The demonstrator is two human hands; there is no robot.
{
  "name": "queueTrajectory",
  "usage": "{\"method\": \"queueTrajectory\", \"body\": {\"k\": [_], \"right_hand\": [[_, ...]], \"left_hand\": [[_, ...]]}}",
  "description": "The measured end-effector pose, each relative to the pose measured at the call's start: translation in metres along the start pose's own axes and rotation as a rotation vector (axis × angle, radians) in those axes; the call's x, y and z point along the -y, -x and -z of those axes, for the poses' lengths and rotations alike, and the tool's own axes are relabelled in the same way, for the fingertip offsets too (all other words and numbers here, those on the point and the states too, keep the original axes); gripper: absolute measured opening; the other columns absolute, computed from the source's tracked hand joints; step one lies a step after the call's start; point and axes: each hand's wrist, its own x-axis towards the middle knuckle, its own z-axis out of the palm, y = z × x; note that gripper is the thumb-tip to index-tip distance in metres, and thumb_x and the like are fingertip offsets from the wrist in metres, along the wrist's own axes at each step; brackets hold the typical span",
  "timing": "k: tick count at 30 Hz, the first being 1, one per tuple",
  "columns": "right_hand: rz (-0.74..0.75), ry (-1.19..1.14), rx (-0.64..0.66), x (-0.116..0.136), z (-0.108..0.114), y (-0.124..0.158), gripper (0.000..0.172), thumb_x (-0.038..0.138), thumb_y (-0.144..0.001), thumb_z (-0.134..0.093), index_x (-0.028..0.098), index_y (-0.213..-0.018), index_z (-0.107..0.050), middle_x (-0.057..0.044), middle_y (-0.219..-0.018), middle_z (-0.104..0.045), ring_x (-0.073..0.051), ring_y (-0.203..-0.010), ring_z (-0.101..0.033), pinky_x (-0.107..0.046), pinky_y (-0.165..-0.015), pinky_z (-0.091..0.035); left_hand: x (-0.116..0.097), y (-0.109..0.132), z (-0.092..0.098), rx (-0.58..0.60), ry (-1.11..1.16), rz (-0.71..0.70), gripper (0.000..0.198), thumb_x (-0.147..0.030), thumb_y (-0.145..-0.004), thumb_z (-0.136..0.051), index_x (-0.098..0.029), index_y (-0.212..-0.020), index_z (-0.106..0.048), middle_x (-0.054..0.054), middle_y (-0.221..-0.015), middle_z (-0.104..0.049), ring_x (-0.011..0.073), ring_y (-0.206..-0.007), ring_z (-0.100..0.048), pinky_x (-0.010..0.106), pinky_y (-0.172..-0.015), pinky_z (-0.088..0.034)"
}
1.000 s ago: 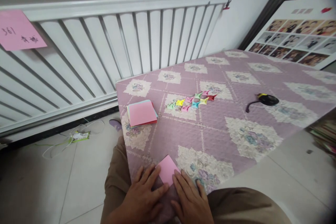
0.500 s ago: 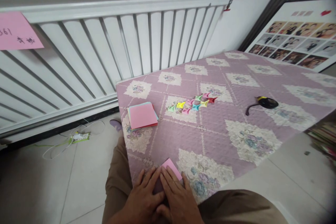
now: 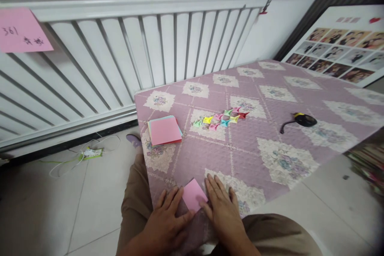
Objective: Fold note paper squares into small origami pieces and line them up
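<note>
A small pink square of folded paper (image 3: 194, 194) lies flat near the table's front corner, turned like a diamond. My left hand (image 3: 168, 216) rests at its left side, fingers stretched out, thumb and fingertips at its edge. On the other side, my right hand (image 3: 221, 208) lies flat with fingers spread, its thumb touching the paper's right corner. Beyond them sits a stack of coloured paper (image 3: 165, 130) with a pink sheet on top. To the right of the stack, several small folded paper pieces (image 3: 220, 119) in green, yellow, pink, blue and red stand in two rows.
The purple flowered tablecloth (image 3: 207, 160) covers the table. A black object with a cord (image 3: 304, 120) lies to the right. A white radiator (image 3: 168, 48) runs behind. On the floor at left is a power strip (image 3: 92, 153); a photo board (image 3: 336, 48) leans at the back right.
My hands have moved apart from on top of the pink paper to its two sides, baring the whole square. The view has shifted slightly.
</note>
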Motion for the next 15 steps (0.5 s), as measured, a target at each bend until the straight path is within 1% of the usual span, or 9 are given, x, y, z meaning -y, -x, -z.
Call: {"method": "queueTrajectory", "body": {"k": [2,3,4,5,6,8,10,12,15], "right_hand": [[-0.014,-0.036,-0.077,0.006,0.004,0.001,0.037,0.035,-0.091,-0.044,0.021,-0.123,-0.056,-0.011,-0.124,-0.060,-0.029,-0.115,-0.051,-0.050,-0.095,-0.034],[0.013,-0.069,-0.080,0.012,0.006,0.001,0.030,0.030,-0.091,-0.044,0.022,-0.115,-0.060,-0.010,-0.114,-0.064,-0.026,-0.106,-0.056,-0.044,-0.090,-0.038],[0.062,-0.108,-0.061,0.018,0.008,0.001,0.024,0.026,-0.091,-0.044,0.024,-0.102,-0.065,-0.007,-0.102,-0.067,-0.023,-0.095,-0.059,-0.039,-0.084,-0.040],[0.090,-0.128,-0.028,0.025,0.009,0.001,0.020,0.023,-0.089,-0.046,0.026,-0.092,-0.066,-0.005,-0.093,-0.067,-0.021,-0.086,-0.059,-0.037,-0.080,-0.041],[0.096,-0.142,-0.015,0.031,0.010,0.000,0.018,0.020,-0.087,-0.049,0.026,-0.087,-0.066,-0.003,-0.086,-0.066,-0.021,-0.082,-0.058,-0.036,-0.078,-0.040],[0.071,-0.159,0.000,0.038,0.010,-0.001,0.015,0.017,-0.084,-0.053,0.026,-0.079,-0.064,-0.002,-0.078,-0.063,-0.020,-0.078,-0.056,-0.035,-0.077,-0.039],[0.047,-0.176,-0.009,0.040,0.009,-0.002,0.014,0.016,-0.083,-0.055,0.025,-0.076,-0.063,-0.001,-0.078,-0.062,-0.021,-0.079,-0.055,-0.035,-0.077,-0.039],[0.043,-0.192,-0.032,0.038,0.007,-0.001,0.013,0.017,-0.084,-0.054,0.025,-0.080,-0.064,-0.002,-0.080,-0.062,-0.021,-0.080,-0.055,-0.036,-0.077,-0.039],[0.044,-0.213,-0.058,0.034,0.005,0.003,0.015,0.017,-0.085,-0.053,0.026,-0.088,-0.064,-0.003,-0.083,-0.063,-0.022,-0.082,-0.055,-0.037,-0.079,-0.040]], "left_hand": [[-0.001,-0.001,0.001,0.019,0.011,0.006,0.069,-0.036,-0.077,-0.070,-0.041,-0.137,-0.037,0.007,-0.156,-0.009,0.0377,-0.135,-0.024,0.058,-0.103,-0.027],[-0.002,-0.002,0.001,0.030,0.014,0.012,0.069,-0.035,-0.076,-0.071,-0.041,-0.137,-0.037,0.007,-0.156,-0.009,0.0379,-0.135,-0.024,0.059,-0.103,-0.027],[-0.002,-0.003,0.002,0.040,0.016,0.020,0.070,-0.035,-0.076,-0.071,-0.042,-0.137,-0.037,0.006,-0.156,-0.010,0.0380,-0.136,-0.023,0.059,-0.103,-0.026],[-0.003,-0.004,0.002,0.050,0.018,0.025,0.071,-0.034,-0.075,-0.071,-0.042,-0.137,-0.037,0.006,-0.156,-0.010,0.0380,-0.136,-0.023,0.060,-0.103,-0.025],[-0.003,-0.004,0.003,0.060,0.021,0.028,0.071,-0.034,-0.075,-0.071,-0.042,-0.137,-0.037,0.006,-0.156,-0.010,0.0379,-0.136,-0.022,0.061,-0.103,-0.024],[-0.003,-0.004,0.006,0.084,0.035,0.035,0.069,-0.033,-0.076,-0.070,-0.041,-0.136,-0.038,0.007,-0.156,-0.011,0.0373,-0.137,-0.021,0.061,-0.104,-0.022],[-0.002,-0.005,0.011,0.102,0.064,0.054,0.066,-0.032,-0.076,-0.069,-0.037,-0.135,-0.041,0.008,-0.154,-0.017,0.0352,-0.137,-0.023,0.059,-0.105,-0.023],[0.001,-0.007,0.017,0.086,0.119,0.095,0.057,-0.027,-0.078,-0.065,-0.031,-0.132,-0.045,0.009,-0.149,-0.030,0.0305,-0.134,-0.029,0.053,-0.106,-0.027],[0.004,-0.019,0.023,-0.028,0.234,0.221,0.040,-0.020,-0.083,-0.056,-0.023,-0.123,-0.054,0.009,-0.128,-0.054,0.0235,-0.119,-0.047,0.043,-0.101,-0.037]]}}
